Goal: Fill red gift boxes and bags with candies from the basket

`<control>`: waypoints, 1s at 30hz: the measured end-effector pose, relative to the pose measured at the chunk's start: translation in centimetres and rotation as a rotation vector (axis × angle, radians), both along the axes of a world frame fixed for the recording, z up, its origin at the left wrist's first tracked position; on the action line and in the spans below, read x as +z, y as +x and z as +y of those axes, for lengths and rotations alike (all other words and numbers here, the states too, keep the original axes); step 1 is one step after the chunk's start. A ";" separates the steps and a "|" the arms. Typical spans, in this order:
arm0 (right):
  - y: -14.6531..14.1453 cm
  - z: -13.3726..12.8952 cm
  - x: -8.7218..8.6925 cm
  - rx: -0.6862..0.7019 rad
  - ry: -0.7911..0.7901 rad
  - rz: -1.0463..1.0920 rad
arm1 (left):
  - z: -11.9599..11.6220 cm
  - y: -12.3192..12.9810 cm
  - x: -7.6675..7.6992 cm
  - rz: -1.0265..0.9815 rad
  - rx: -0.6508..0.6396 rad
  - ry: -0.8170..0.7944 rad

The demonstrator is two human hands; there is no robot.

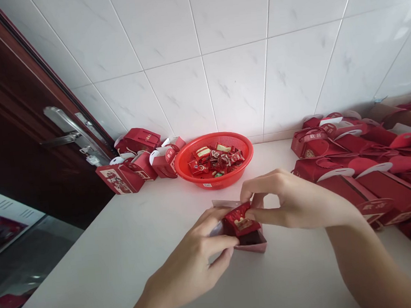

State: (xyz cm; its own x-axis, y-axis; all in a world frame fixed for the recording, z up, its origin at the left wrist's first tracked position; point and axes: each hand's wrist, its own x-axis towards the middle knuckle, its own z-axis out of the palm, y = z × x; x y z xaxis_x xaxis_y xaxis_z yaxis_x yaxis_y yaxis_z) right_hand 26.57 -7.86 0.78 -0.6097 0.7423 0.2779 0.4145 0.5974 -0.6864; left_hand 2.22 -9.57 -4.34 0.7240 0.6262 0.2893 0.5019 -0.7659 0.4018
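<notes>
An open red box (254,246) stands on the white table in front of me. Fingers of my left hand (203,250) wrap its left side and hold it. My right hand (285,200) pinches a red wrapped packet (242,219) with a printed picture, over the box's opening. The packet is tilted and partly inside the box; its lower left edge lies near my left fingers. What else the box contains is hidden in shadow and behind the packet.
Behind the box, a red plastic basket (217,184) holds several wrapped sweets. Several red gift boxes (121,178) stand at the back left, beside a dark door (16,94). Many more red boxes (351,191) fill the right side. A tiled wall (236,89) closes the back.
</notes>
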 end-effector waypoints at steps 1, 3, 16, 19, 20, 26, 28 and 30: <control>-0.2 0.1 -0.2 -0.008 0.028 -0.036 | 0.0 0.0 -0.2 -0.016 0.007 -0.002; -0.7 0.3 -0.6 -0.027 0.063 -0.105 | 0.1 0.0 -0.5 -0.048 0.017 -0.004; -2.5 2.1 -2.6 -0.069 0.124 -0.203 | 4.4 -0.4 -2.3 -0.311 -0.024 -0.007; -2.5 2.8 -3.0 -0.041 0.091 -0.200 | 5.4 0.0 -2.4 -0.334 -0.058 0.024; -2.5 3.0 -3.1 -0.042 0.078 -0.194 | 5.7 0.2 -2.3 -0.338 -0.067 0.032; -1.9 3.9 -3.5 -0.147 0.002 -0.130 | 7.2 1.7 -2.2 -0.373 -0.105 0.103; -1.6 4.0 -3.4 -0.183 0.004 -0.141 | 7.5 2.1 -2.3 -0.387 -0.100 0.175; -1.3 3.8 -3.0 -0.212 0.022 -0.174 | 7.6 2.2 -2.6 -0.369 -0.113 0.254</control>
State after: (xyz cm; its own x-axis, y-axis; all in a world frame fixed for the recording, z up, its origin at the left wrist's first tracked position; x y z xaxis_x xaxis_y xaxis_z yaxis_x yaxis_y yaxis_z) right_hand 25.29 -4.01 -2.25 -0.4815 0.8533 0.2000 0.6425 0.4989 -0.5816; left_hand 4.44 -1.95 -6.99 0.6034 0.4250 0.6748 0.2682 -0.9050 0.3302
